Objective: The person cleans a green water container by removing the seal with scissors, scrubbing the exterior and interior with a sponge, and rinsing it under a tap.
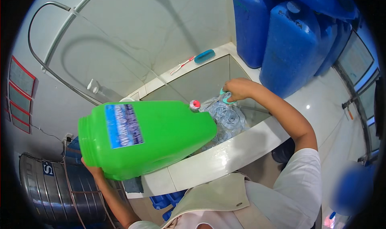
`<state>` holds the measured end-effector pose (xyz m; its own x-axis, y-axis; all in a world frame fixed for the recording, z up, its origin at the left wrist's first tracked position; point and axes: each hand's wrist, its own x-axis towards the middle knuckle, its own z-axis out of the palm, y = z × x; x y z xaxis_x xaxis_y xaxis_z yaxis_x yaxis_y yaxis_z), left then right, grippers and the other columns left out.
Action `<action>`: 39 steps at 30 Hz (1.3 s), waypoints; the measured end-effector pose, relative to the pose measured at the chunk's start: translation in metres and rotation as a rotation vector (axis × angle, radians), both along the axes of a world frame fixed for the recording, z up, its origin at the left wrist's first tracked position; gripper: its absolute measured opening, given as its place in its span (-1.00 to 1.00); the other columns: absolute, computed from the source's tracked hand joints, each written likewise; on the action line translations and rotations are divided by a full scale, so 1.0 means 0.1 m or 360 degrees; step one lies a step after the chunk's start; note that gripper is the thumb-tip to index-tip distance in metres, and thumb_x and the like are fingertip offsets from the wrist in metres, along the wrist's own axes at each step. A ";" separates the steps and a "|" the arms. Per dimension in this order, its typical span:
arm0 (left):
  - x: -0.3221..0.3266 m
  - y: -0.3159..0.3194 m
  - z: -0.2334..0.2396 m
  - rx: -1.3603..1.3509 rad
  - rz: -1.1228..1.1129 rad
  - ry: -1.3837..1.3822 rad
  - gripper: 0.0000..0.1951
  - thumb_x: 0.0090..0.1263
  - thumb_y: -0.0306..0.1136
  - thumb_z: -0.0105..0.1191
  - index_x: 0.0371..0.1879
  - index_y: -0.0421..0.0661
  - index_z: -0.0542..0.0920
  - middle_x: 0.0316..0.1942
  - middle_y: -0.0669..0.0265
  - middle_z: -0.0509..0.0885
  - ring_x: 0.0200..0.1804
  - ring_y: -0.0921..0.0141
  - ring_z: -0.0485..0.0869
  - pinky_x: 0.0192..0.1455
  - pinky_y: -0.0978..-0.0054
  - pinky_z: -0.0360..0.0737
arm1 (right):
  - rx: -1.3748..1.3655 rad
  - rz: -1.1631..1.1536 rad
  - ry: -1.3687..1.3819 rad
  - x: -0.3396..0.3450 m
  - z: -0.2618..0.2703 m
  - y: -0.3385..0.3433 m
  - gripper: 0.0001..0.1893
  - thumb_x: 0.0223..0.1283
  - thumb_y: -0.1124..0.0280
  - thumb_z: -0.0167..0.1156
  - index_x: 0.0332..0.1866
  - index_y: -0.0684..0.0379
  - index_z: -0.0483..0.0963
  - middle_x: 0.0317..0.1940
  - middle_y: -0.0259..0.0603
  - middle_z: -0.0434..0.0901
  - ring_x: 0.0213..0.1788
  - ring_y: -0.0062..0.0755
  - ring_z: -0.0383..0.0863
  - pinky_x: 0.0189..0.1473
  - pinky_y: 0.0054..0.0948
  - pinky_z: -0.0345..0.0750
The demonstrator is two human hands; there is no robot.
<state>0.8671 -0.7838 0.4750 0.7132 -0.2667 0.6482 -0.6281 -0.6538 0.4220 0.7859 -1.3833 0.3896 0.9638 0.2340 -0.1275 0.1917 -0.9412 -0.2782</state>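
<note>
A large green plastic jerrycan (169,129) with a blue and white label lies tilted across the tiled basin. My left hand (90,168) holds its base end from below, the fingers mostly hidden behind it. Beside the neck on its upper side shows a red and white piece (195,105). Scissors with turquoise handles (226,99) are in my right hand (238,88), over the basin, blades pointing left. Below them lies a tangled heap of pale, clear plastic strips (230,117) in the basin, partly covered by the jerrycan's end.
A toothbrush (183,65) and a blue scrub brush (204,56) lie on the basin's back ledge (164,78). From a curved metal spout (63,6) a thin water stream falls into the basin. Blue jerrycans (289,48) stand at the right; a steel tank (45,192) is at lower left.
</note>
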 end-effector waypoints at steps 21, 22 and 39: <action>0.20 0.67 -0.32 -0.0264 0.0134 -0.0541 -0.78 0.16 -0.37 0.14 -0.37 -0.31 0.58 -0.52 0.29 0.64 -0.54 0.42 0.58 -0.51 0.46 0.43 | -0.0578 0.0344 -0.0246 0.33 1.02 0.58 -0.77 -0.17 0.28 0.33 -0.38 0.16 0.59 -0.35 -0.20 0.58 -0.21 -0.11 0.59 -0.20 -0.20 0.53; 0.19 0.68 -0.33 -0.0264 0.0138 -0.0546 -0.78 0.16 -0.37 0.14 -0.37 -0.31 0.58 -0.52 0.29 0.64 -0.54 0.42 0.58 -0.51 0.46 0.43 | -0.0605 0.0362 -0.0259 0.36 1.04 0.60 -0.78 -0.17 0.28 0.33 -0.41 0.17 0.59 -0.37 -0.20 0.58 -0.22 -0.11 0.59 -0.21 -0.20 0.53; 0.16 0.72 -0.40 -0.0286 0.0179 -0.0601 -0.78 0.16 -0.36 0.14 -0.38 -0.32 0.58 -0.54 0.29 0.64 -0.55 0.42 0.58 -0.52 0.46 0.43 | -0.0929 0.0614 -0.0078 0.65 1.39 0.88 -0.78 -0.25 0.30 0.31 -0.47 0.20 0.59 -0.49 -0.16 0.61 -0.35 -0.17 0.62 -0.36 -0.22 0.53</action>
